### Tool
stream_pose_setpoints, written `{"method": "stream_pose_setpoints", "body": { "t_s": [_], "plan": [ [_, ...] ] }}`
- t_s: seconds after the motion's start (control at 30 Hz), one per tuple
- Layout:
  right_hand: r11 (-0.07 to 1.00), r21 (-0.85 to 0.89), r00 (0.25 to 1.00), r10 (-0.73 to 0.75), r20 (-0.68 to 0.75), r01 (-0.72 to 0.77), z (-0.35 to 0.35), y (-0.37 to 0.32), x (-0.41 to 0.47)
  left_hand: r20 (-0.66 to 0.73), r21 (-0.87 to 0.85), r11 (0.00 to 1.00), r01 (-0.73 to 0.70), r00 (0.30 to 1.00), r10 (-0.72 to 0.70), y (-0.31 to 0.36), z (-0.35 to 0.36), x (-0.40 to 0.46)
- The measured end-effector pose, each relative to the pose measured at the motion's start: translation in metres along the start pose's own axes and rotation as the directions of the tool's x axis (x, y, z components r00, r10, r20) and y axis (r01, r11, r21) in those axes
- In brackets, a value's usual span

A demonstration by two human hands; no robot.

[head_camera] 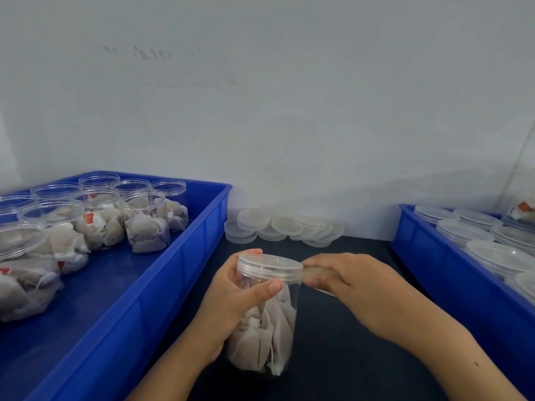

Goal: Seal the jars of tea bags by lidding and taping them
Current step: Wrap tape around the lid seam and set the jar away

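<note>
Ahead of me, from ten to two o'clock, a pale grey-white wall [289, 96] fills most of my view, with faint dark scuff marks [150, 53] near eleven. At three a second wall [524, 169] meets it in a corner. Below lies a dark table [341, 342], evenly lit.

Clear glossy plastic jar [262, 314]; glossy blue plastic tray [173, 256]; matt dark tabletop [333, 357].

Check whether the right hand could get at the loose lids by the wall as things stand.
Probably yes: the loose lids lie uncovered just beyond the held jar, nothing between. But the right hand is pinching tape and would have to let go.
</note>
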State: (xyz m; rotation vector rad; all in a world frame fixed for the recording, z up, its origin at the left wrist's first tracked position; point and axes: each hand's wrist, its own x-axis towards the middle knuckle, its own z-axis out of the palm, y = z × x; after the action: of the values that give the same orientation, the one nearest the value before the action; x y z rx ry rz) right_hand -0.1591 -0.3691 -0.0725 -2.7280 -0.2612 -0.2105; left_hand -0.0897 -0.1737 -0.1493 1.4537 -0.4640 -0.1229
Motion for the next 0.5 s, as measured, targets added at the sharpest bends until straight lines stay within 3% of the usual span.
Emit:
{"method": "stream_pose_setpoints", "body": {
  "t_s": [0.23, 0.5],
  "plan": [
    [0.994, 0.098, 0.991, 0.044, 0.126, -0.057, 0.008, 0.001, 0.004, 0.003, -0.054, 0.998, 0.02, 1.0, -0.02, -0.002, 0.0, -0.001],
    [0.995, 0.076, 0.998, 0.065, 0.026, -0.067, 0.015, -0.005, 0.005, 0.0, -0.116, 0.993, 0.033, 0.999, -0.033, -0.003, -0.003, -0.003]
  ]
}}
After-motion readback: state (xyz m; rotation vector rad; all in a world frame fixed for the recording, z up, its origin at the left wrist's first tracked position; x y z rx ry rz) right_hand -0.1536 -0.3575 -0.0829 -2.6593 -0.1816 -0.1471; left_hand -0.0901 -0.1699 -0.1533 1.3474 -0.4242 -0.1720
